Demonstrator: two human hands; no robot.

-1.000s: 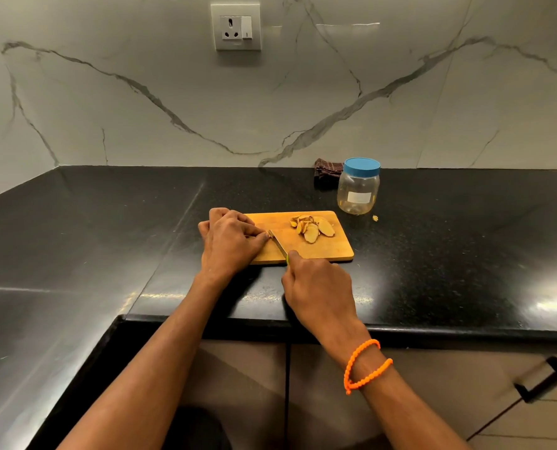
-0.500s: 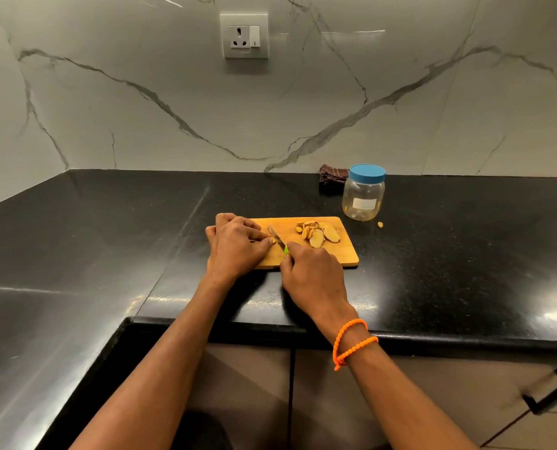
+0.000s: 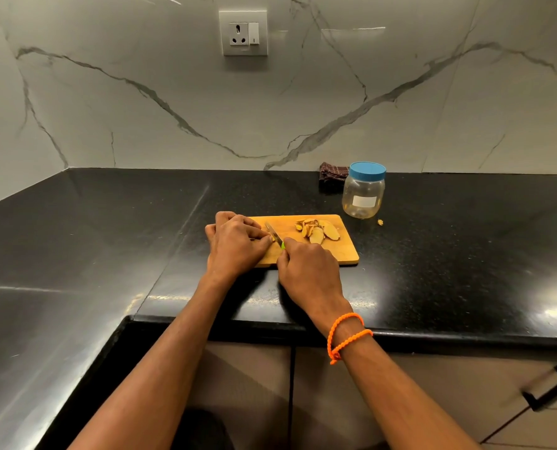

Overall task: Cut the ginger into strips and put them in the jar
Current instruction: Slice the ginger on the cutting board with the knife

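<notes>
Both hands have edged forward on the cutting board (image 3: 342, 251); the right hand (image 3: 309, 271) grips a green-handled knife (image 3: 273, 234), while the left hand (image 3: 234, 243), fingers curled, pins a ginger piece (image 3: 273, 238) at the blade. Cut ginger slices (image 3: 317, 229) lie at the board's far right. Beyond, the lidded jar (image 3: 363, 190) bears a blank label. Open black tabletop (image 3: 465, 241) spreads right.
</notes>
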